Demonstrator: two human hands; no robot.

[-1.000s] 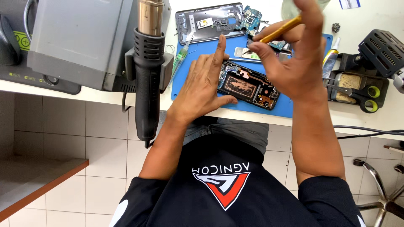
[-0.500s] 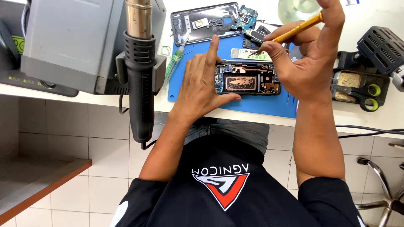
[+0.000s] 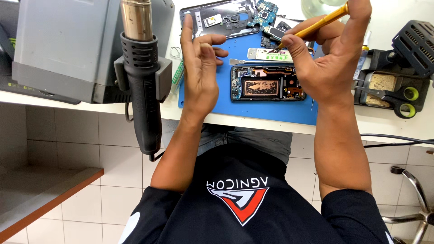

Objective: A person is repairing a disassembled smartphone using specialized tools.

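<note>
Your right hand (image 3: pixel 330 68) is gripping a slim yellow screwdriver (image 3: pixel 312 27); your left hand (image 3: pixel 201 72) is hovering released beside the opened, fragile phone (image 3: pixel 266 83) at frame centre; hold its edges.

**What I'm wearing at the bench**

I have on a black short-sleeved shirt (image 3: pixel 244 212); its sleeves end above my elbows, so both forearms are bare down to my left hand (image 3: pixel 199 68) and my right hand (image 3: pixel 325 58). Across the chest sits a red and white triangular emblem (image 3: pixel 239 203) with white lettering above it. Grey-blue trousers (image 3: pixel 246 138) show at my lap. I see no rings, watch or gloves on me.
</note>
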